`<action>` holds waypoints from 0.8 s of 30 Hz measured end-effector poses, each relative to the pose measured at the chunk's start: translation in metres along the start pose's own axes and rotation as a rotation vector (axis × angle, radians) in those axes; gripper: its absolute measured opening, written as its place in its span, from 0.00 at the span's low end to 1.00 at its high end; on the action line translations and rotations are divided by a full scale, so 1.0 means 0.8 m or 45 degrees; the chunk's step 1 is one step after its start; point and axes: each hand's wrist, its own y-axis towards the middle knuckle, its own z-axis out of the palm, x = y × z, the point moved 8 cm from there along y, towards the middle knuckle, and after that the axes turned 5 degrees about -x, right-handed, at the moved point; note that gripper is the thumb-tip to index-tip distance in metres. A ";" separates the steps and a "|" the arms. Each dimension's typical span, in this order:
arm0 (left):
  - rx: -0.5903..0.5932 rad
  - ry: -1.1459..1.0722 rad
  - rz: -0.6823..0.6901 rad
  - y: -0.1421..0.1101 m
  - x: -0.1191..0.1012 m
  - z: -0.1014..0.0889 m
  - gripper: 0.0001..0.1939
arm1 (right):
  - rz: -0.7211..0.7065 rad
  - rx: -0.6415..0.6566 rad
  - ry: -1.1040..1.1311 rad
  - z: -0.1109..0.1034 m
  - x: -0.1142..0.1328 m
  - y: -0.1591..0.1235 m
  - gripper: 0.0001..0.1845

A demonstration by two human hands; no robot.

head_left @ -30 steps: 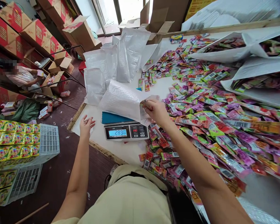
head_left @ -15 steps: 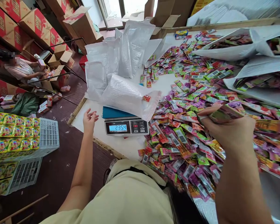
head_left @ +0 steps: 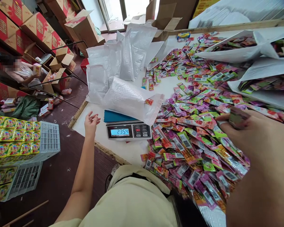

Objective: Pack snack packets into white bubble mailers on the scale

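Since the bubble bag (head_left: 125,97) rests across the scale (head_left: 130,130), presumably for weighing, left grip (head_left: 91,121) hangs slack, empty; right grip (head_left: 253,137) clasps a blurred packet (head_left: 238,118) over the right-hand pile (head_left: 184,142).

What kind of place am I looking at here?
Most likely a packing room: a digital scale bearing a white bubble mailer, colorful small packets heaped beside it, and stacked cardboard cartons at the picture's left.
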 end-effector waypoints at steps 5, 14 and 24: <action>0.022 0.042 0.022 0.003 -0.003 0.005 0.32 | 0.021 0.197 -0.491 0.027 -0.021 -0.003 0.17; 0.034 0.042 0.025 0.002 0.000 0.008 0.33 | -0.392 0.421 0.293 0.173 0.214 0.022 0.26; -0.056 0.060 0.002 0.001 0.016 -0.033 0.31 | -0.408 0.296 0.191 0.175 0.199 0.040 0.17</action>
